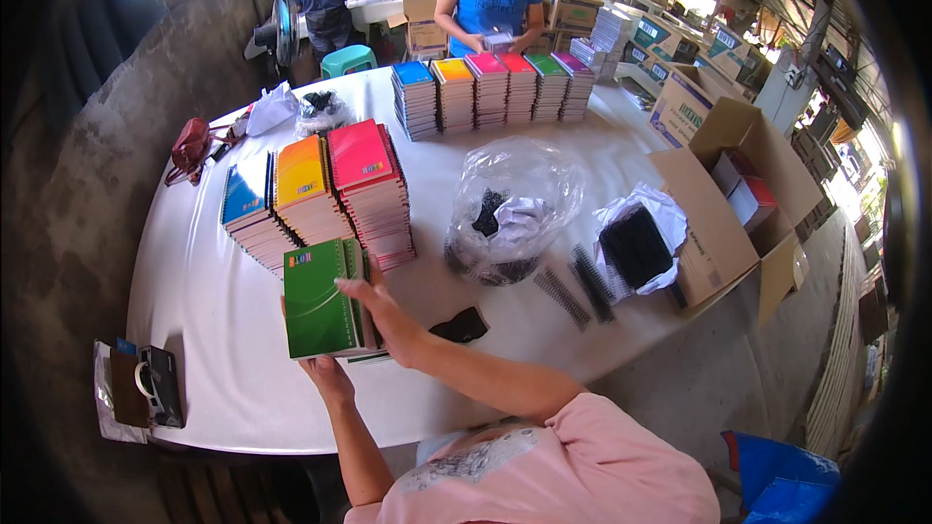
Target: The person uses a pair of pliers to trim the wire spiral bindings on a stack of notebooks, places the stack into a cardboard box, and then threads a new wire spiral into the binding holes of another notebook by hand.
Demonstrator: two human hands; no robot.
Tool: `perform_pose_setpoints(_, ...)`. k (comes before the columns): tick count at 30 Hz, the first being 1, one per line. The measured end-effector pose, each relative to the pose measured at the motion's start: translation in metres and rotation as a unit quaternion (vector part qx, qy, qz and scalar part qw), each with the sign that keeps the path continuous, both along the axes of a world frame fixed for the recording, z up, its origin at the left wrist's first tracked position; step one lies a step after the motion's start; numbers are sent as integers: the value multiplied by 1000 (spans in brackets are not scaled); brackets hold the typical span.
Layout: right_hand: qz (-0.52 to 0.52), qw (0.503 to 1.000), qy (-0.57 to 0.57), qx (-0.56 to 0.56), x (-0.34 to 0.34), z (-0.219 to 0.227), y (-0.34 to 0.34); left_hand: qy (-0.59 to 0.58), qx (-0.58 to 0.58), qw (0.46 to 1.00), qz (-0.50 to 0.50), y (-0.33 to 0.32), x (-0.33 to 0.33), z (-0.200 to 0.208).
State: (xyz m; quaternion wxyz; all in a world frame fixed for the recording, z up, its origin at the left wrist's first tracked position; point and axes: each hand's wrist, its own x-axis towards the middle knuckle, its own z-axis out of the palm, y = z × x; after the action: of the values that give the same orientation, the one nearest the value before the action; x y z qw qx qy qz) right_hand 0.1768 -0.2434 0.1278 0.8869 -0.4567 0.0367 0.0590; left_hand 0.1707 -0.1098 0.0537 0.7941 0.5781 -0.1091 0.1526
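Observation:
Both my hands are closed around a stack of green spiral notebooks (320,306) at the near left of the table. My left hand (328,380) grips its lower left side, with part of the fingers hidden behind the stack. Along the right edge lies my right hand (379,306), its thumb over the top cover. Just beyond stand tall stacks of blue notebooks (249,186), yellow notebooks (301,173) and pink notebooks (361,157). A small black piece (460,326) rests on the table near my right forearm.
A clear plastic bag (515,204) of black coils sits mid-table. Loose black spiral coils (573,286) lie beside a paper-wrapped black bundle (636,247) and an open carton (714,243). More notebook stacks (485,92) stand before a person in blue (493,5). A tape dispenser (160,386) is at the left edge.

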Motion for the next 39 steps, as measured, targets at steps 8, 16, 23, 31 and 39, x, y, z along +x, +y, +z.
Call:
perform_pose_setpoints(8,43,999,-17,13,-10,1,-16,2,-20,1000,3,-20,-5,30)
perform_pose_setpoints(16,74,981,-169,-51,-87,3,-96,52,53,921,382,58,-50,-31)
perform_pose_setpoints(23,97,994,-9,55,-162,-74,-123,92,324,934,117,42,-144,-113)
perform_pose_setpoints(31,-73,997,18,12,-181,-82,-51,-241,545,747,-295,6,-105,-129)
perform_pose_setpoints(39,-331,930,116,110,-256,-86,72,-239,543,701,-397,7,-103,-134)
